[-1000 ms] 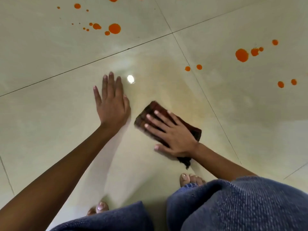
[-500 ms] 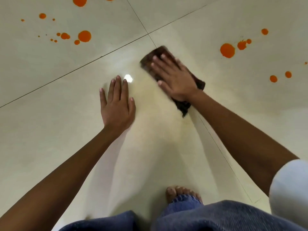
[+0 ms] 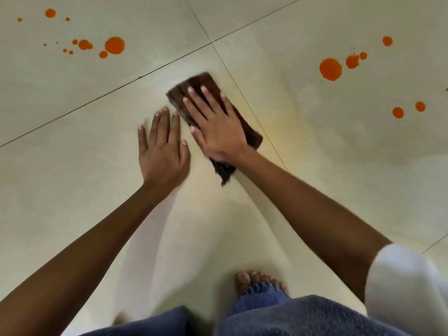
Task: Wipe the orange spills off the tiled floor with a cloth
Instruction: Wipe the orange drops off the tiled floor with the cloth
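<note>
– Floor (image 3: 72, 190) first: what is it like round the cloth (image 3: 208, 82)?
– Pale glossy tiles; two dark grout lines (image 3: 106, 94) cross just beyond the cloth's far end, and a faint yellowish smear (image 3: 291, 132) lies to its right.
– And the person?
– Crouched on the cloth's near side in blue jeans (image 3: 303, 316), a white sleeve (image 3: 407, 287) on the right arm, one bare foot (image 3: 252, 280) well behind the cloth.
– The cloth itself?
– Dark brown, folded long, flat on the tiles, a frayed corner trailing at its near end.
– The hands?
– The right hand (image 3: 218, 132) lies on top of the cloth, fingers straight and spread, pressing it down, not curled round it. The left hand (image 3: 162, 154) rests flat on bare tile just left of the cloth, fingers straight, holding nothing.
– Spills?
– Orange spills (image 3: 330, 69): one group of drops well right of the cloth, another well to its far left, neither touching it.
</note>
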